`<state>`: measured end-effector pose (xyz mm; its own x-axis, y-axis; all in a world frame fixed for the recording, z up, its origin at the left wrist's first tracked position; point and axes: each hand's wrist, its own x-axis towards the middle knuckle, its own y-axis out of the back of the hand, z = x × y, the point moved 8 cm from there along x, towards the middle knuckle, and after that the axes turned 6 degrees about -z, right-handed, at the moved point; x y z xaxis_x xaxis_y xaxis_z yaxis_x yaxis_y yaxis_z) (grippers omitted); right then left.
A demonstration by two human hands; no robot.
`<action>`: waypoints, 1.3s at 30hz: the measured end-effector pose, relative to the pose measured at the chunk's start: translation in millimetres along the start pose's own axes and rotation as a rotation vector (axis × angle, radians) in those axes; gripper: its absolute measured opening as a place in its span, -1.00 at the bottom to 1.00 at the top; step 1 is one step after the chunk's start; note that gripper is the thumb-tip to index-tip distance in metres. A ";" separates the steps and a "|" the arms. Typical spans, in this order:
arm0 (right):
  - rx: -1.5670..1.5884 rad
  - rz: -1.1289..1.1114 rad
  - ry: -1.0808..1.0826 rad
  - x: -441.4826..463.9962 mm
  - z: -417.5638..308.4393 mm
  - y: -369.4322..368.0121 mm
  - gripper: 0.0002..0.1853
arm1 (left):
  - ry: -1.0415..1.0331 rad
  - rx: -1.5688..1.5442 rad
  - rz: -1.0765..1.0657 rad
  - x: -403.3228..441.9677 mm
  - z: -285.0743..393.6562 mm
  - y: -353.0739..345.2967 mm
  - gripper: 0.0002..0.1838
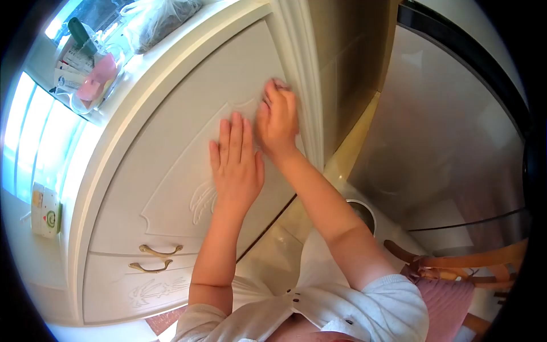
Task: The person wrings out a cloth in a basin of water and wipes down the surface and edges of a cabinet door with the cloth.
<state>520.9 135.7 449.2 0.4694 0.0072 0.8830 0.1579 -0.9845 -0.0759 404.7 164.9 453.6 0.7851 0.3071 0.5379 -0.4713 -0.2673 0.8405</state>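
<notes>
My left hand (235,171) lies flat against a white cabinet door (176,137), its fingers stretched out and pointing up. The door has a raised carved panel and a leaf pattern beside my wrist. Just to the right and a little higher, my right hand (278,122) is at the door's side edge with its fingers curled in. A small dark patch shows at those fingertips; whether it is a held thing I cannot make out, as the fingers hide it and are slightly blurred. Two brass handles (160,251) sit lower left on the cabinet, apart from both hands.
Along the cabinet top stand a clear holder with a pink item (97,80) and a plastic bag (156,25). A small patterned box (45,211) is at the left. To the right are a large glossy grey panel (439,131), a round bin (363,214) and a wooden chair (473,256).
</notes>
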 end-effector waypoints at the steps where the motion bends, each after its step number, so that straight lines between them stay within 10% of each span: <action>1: -0.003 0.000 -0.007 13.1 -6.0 -2.5 -0.62 | -0.004 0.004 -0.001 -5.1 -1.1 -3.7 -0.25; 7: 0.011 -0.067 0.128 17.8 7.8 -12.6 -0.61 | -0.100 -0.135 0.102 -20.5 -6.9 1.7 -0.27; 13: -0.144 -0.023 -0.212 -78.7 43.1 0.5 -0.57 | -0.134 -0.185 -0.041 -45.6 -8.7 -24.1 -0.28; 23: 0.072 0.001 0.037 -21.4 -21.1 -18.6 -0.56 | -0.205 -0.326 0.191 -80.5 -12.9 -9.6 -0.35; 31: 0.371 -0.479 0.314 -83.1 -47.3 -33.5 -0.86 | -0.179 -0.265 0.307 -108.7 -25.4 1.8 -0.42; 34: 0.454 -0.612 -0.157 -72.6 -6.9 -42.3 -0.86 | -0.140 -0.244 0.266 -119.4 -32.5 -2.7 -0.43; 39: 0.070 -0.007 0.186 -12.5 -45.0 -14.8 -0.65 | -0.100 -0.179 0.165 -133.7 -42.6 -14.5 -0.40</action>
<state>473.6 142.3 460.1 0.3003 -0.0248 0.9535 0.2242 -0.9698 -0.0958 289.4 166.6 372.2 0.7232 0.1782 0.6673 -0.6530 -0.1382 0.7447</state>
